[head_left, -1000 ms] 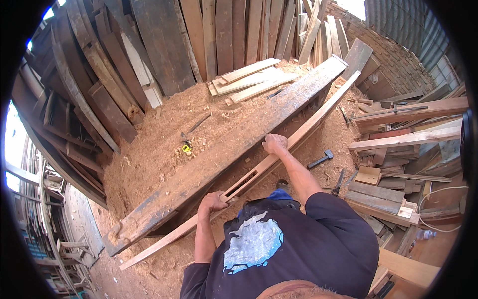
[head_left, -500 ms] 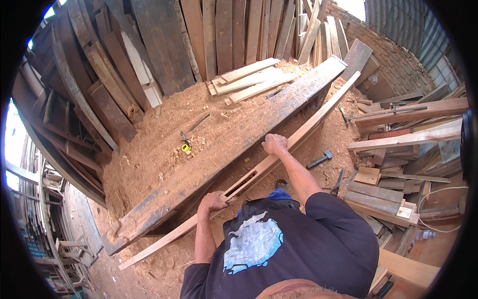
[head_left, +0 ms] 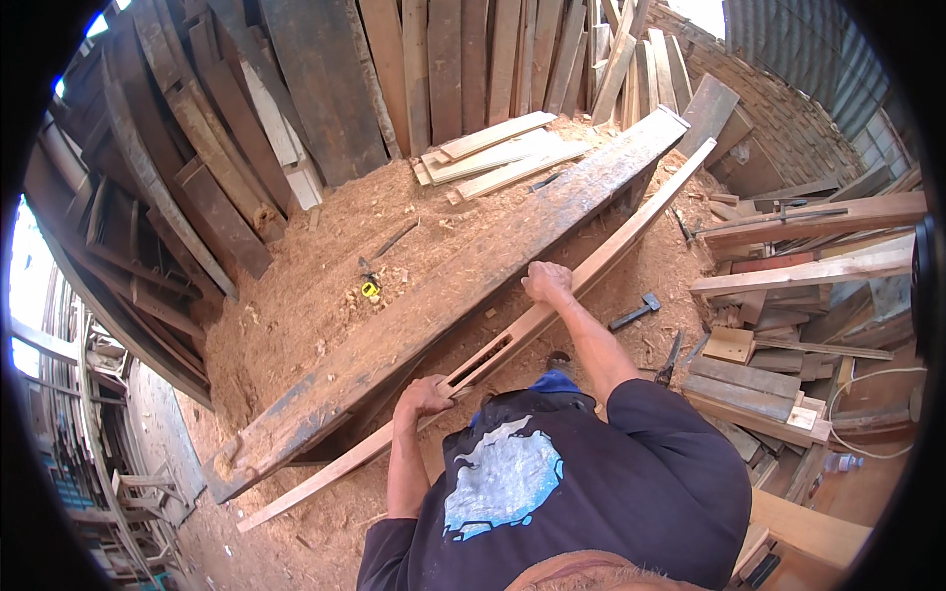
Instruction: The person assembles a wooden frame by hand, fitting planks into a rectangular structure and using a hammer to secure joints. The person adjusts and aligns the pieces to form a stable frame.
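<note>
A long, narrow wooden beam (head_left: 616, 248) runs from lower left to upper right in front of me, alongside the bench. Two narrow slots (head_left: 480, 361) are cut in its upper face, between my hands. Below the slots, my left hand (head_left: 424, 396) is closed around the beam. Farther up, my right hand (head_left: 548, 284) is wrapped over the beam, its fingers curled and partly hidden. Past it lies the workbench (head_left: 414, 320), a thick, worn plank dusted with shavings. A hammer (head_left: 636, 311) rests on the ground to the right of my right forearm.
Sawdust covers the ground, with a yellow tape measure (head_left: 370, 290) and a dark long-handled tool (head_left: 392, 242) beyond the bench. Pale boards (head_left: 498, 158) lie stacked farther back. Upright planks (head_left: 473, 69) line the back. Offcuts (head_left: 749, 384) and a handsaw (head_left: 670, 361) are at right.
</note>
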